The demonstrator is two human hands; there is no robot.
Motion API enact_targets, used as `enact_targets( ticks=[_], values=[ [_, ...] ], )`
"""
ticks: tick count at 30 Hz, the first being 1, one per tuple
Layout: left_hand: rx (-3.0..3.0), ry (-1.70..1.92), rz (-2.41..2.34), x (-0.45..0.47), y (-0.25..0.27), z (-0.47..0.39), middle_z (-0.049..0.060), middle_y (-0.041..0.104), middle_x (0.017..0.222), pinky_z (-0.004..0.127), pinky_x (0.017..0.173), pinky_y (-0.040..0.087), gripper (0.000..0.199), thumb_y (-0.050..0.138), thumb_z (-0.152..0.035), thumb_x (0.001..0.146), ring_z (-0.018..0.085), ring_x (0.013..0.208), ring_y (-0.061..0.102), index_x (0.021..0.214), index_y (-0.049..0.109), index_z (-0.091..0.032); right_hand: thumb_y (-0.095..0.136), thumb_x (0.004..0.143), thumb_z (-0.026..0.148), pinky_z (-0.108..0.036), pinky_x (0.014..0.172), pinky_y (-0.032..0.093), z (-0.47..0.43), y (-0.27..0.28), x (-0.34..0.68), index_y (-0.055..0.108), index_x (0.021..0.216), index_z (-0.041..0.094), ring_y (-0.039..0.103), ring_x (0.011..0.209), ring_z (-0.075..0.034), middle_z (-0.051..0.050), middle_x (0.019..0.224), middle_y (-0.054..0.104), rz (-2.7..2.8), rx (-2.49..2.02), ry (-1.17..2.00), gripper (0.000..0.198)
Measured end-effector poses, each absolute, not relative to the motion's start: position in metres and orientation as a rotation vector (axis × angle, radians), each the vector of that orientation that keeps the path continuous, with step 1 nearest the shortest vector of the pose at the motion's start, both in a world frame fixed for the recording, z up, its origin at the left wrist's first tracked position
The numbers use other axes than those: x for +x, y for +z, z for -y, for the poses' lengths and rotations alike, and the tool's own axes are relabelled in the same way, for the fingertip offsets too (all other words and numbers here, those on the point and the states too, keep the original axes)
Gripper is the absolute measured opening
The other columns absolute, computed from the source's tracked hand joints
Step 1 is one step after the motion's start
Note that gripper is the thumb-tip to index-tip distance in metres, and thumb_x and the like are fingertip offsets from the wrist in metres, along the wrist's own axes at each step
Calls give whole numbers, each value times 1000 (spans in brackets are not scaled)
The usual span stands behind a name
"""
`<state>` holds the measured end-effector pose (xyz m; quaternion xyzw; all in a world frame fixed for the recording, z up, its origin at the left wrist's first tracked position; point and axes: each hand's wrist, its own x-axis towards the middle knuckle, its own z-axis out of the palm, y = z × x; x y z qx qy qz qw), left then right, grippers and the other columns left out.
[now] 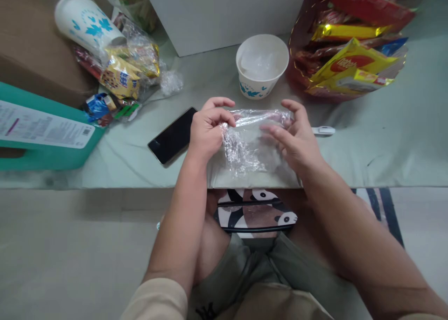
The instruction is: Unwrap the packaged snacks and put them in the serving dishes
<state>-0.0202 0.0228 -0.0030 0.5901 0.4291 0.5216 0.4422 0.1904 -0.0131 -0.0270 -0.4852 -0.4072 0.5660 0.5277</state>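
Observation:
A crinkled clear plastic bag point(250, 145) stretches between my two hands near the table's front edge. My left hand point(210, 126) pinches its left side, thumb and fingers closed on the film. On the other side, my right hand point(297, 138) has its curled fingers around the bag's right end; the thumb lies over the film, apart from the forefinger. Just beyond the bag stands a white paper cup point(257, 88) with blue leaf prints, with whitish clear plastic inside. A black phone point(171, 138) lies beside my left wrist. Behind my right hand, a small white object point(324, 131) is partly hidden.
Snack packets point(122, 77) and a tipped paper cup point(87, 23) lie at the back left, near a green container point(45, 138). A red container point(297, 72) of snacks stands at the back right. A white box point(224, 16) rises behind the upright cup.

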Motion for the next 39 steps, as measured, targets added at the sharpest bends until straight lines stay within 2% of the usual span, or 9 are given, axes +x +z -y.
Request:
enact_targets(
  ticks=[4, 5, 9, 12, 19, 23, 27, 34, 39],
  values=[
    [1406, 1280, -1046, -22, -2, -23, 4, 70, 113, 35, 94, 60, 11, 78, -13, 75, 17, 99, 72, 69, 74, -22, 79, 75, 30, -30, 66, 55, 13, -30, 194, 47, 122, 35, 60, 68, -12, 4, 91, 62, 1029, -1228, 1269, 57],
    [1363, 1252, -1064, -22, -2, -23, 3, 70, 116, 34, 94, 60, 9, 80, -16, 75, 18, 103, 72, 78, 75, -23, 78, 75, 28, -30, 65, 55, 13, -29, 195, 48, 120, 34, 58, 66, -12, 5, 86, 60, 1025, -1229, 1247, 54],
    [1038, 1064, -1035, -21, 3, -24, 4, 71, 121, 37, 87, 62, 35, 75, -44, 85, 23, 108, 75, 116, 65, -31, 75, 76, 27, -30, 69, 55, 13, -23, 194, 50, 115, 33, 57, 69, -13, 4, 86, 59, 1026, -1171, 1153, 47],
    [749, 968, -926, -17, 6, -23, 9, 75, 116, 42, 81, 64, 44, 58, -64, 92, 27, 101, 77, 115, 62, -27, 74, 78, 31, -33, 74, 57, 13, -21, 191, 51, 115, 34, 58, 74, -14, 2, 92, 61, 1032, -1170, 1093, 44],
    [823, 727, -844, -18, 11, -20, 15, 79, 116, 38, 79, 66, 60, 70, -75, 78, 33, 110, 77, 105, 71, -22, 73, 82, 40, -34, 79, 59, 12, -28, 195, 52, 115, 36, 67, 85, -17, 1, 94, 58, 1053, -1142, 977, 39],
    [965, 726, -910, -16, 9, -16, 12, 81, 112, 33, 80, 65, 44, 86, -48, 73, 28, 106, 78, 103, 72, -19, 74, 83, 46, -35, 79, 59, 12, -27, 197, 53, 117, 36, 70, 94, -20, -1, 98, 60, 1080, -1169, 990, 42],
    [1036, 855, -1066, -11, 7, -13, 8, 82, 97, 32, 85, 64, 17, 78, -24, 79, 21, 95, 79, 94, 72, -17, 78, 79, 43, -34, 81, 61, 15, -20, 193, 56, 111, 34, 72, 96, -19, 0, 103, 67, 1016, -1167, 1143, 40],
    [1007, 878, -997, -13, 10, -14, 6, 82, 95, 31, 81, 65, 28, 84, -29, 74, 21, 92, 79, 98, 73, -18, 81, 71, 36, -29, 62, 59, 20, -10, 183, 63, 83, 22, 71, 69, -15, -1, 78, 73, 973, -1237, 1450, 25],
    [1088, 690, -1051, -18, 8, -15, 1, 75, 70, 23, 53, 56, 30, 82, -37, 78, 16, 60, 72, 102, 73, -21, 78, 72, 32, -26, 52, 54, 19, -6, 185, 64, 81, 23, 64, 55, -12, 4, 62, 65, 982, -1269, 1382, 19]
  ],
)
